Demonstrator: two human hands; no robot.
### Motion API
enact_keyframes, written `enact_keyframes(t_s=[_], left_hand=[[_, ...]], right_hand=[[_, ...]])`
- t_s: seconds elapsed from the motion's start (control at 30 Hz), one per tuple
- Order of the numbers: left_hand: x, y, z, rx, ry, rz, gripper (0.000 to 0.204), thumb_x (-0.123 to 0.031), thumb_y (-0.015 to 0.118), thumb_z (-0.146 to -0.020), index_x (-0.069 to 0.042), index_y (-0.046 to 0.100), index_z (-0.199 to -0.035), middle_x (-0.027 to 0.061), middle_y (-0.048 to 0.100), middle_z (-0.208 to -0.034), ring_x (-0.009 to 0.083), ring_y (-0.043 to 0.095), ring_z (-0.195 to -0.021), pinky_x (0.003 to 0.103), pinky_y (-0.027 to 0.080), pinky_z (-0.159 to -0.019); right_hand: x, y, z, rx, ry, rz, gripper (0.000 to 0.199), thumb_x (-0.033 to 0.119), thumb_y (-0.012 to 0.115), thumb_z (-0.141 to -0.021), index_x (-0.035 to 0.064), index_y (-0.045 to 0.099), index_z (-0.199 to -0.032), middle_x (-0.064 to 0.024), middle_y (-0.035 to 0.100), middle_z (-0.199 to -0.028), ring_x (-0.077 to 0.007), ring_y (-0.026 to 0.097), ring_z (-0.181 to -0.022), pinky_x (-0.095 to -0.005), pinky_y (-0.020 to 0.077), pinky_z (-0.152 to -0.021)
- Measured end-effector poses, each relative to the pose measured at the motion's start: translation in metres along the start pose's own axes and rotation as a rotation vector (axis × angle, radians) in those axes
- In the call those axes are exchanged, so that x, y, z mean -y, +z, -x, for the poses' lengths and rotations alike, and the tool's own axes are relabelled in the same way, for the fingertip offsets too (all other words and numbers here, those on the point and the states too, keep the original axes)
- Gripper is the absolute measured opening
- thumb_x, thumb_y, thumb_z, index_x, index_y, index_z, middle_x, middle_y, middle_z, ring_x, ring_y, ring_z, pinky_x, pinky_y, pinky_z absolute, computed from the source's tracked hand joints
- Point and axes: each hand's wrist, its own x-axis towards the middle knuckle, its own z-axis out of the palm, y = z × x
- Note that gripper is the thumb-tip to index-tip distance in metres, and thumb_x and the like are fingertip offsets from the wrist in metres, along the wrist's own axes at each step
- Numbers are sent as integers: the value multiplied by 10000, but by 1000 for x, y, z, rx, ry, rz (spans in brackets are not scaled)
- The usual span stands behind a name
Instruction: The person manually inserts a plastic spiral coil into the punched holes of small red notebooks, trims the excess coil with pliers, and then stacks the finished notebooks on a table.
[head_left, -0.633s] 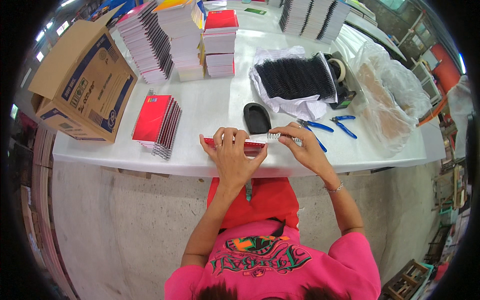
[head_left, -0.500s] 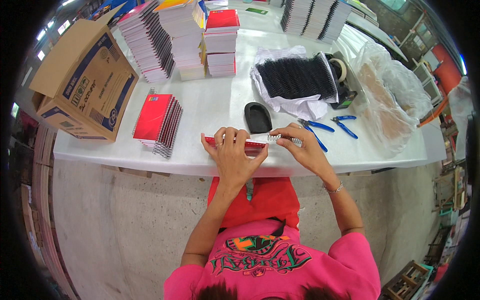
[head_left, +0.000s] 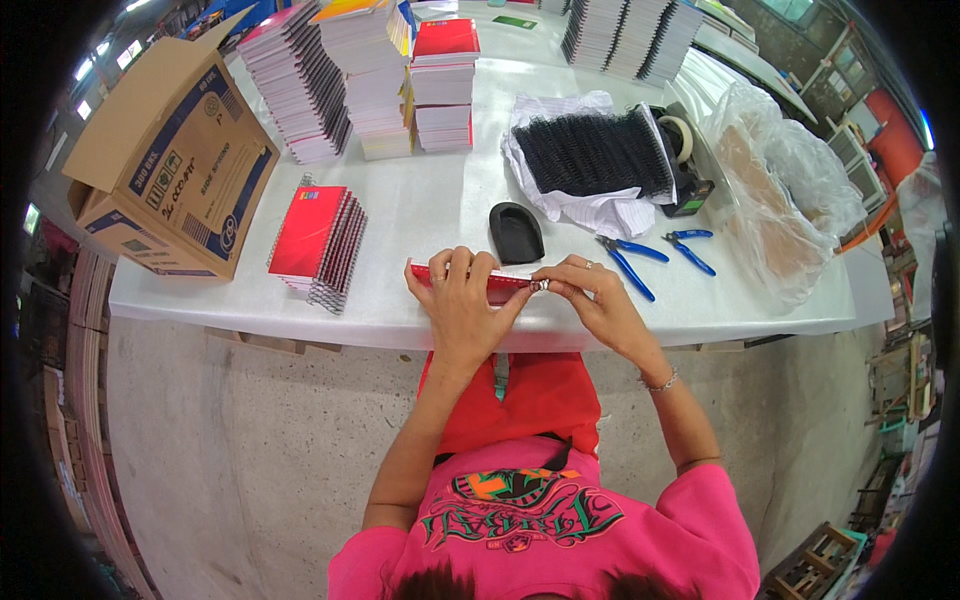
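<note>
At the table's near edge my left hand (head_left: pixel 465 295) grips a red-covered notebook (head_left: pixel 505 290), its punched edge turned up and facing right of the fingers. My right hand (head_left: pixel 590 300) pinches a wire spiral coil (head_left: pixel 540 285) at the notebook's right end, where thumb and fingers of both hands nearly meet. Most of the coil is hidden by the right fingers. Just beyond the hands sits a black hollow tray-like piece (head_left: pixel 516 234). To the left lies a stack of red spiral notebooks (head_left: pixel 312 240) with coils sticking out.
Two blue-handled cutters (head_left: pixel 630 262) lie to the right of my hands. Behind them, black coils (head_left: pixel 595 152) rest on white paper beside a tape dispenser (head_left: pixel 688 180). A cardboard box (head_left: pixel 190 170) stands left, tall notebook stacks (head_left: pixel 445 90) at the back, and a clear plastic bag (head_left: pixel 780 190) right.
My right hand has moved slightly left and down, bringing the coil against the notebook's end. Less of the coil shows now. The left hand keeps its hold on the notebook.
</note>
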Motion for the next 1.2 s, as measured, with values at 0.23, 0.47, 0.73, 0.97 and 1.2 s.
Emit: enact_keyframes(t_s=[0.23, 0.47, 0.73, 0.97, 1.2], left_hand=[[2, -2, 0, 44, -1, 40, 488, -512, 756, -723, -107, 577, -927, 48, 499, -973, 290, 461, -1094, 649, 237, -977], [2, -2, -1, 39, 7, 32, 490, -521, 744, -738, -102, 582, -935, 47, 502, -987, 290, 457, -1096, 658, 231, -983], [5, -3, -1, 56, 24, 46, 457, -486, 724, -779, -99, 583, -978, 48, 502, -1008, 283, 447, -1107, 653, 235, -986], [4, -4, 0, 65, 9, 57, 451, -478, 724, -782, -98, 584, -980, 52, 503, -1010, 289, 447, -1106, 637, 237, -982], [3, -6, -1, 90, -12, 44, 399, -429, 713, -807, -103, 590, -1001, 53, 513, -1016, 287, 448, -1112, 640, 227, -991]], right_hand=[[11, 2, 1, 30, 247, -284, 228, 45, 582, -934, 8, 571, -1159, -76, 629, -877, -148, 598, -892, -292, 461, -831], [-5, 2, 1, 14, 161, -205, 212, 33, 592, -933, -1, 555, -1138, -88, 643, -1037, -163, 616, -963, -294, 479, -871], [-5, 4, 1, 52, 213, -218, 207, 15, 638, -896, -9, 586, -1095, -75, 642, -1035, -139, 604, -974, -289, 477, -877], [-7, 15, 1, -88, 131, -280, 185, 47, 640, -897, -4, 606, -1072, -46, 616, -974, -131, 570, -909, -276, 459, -851], [2, 16, 0, -32, 95, -34, 165, 137, 608, -935, 12, 602, -1043, -101, 585, -910, -214, 556, -820, -321, 418, -743]])
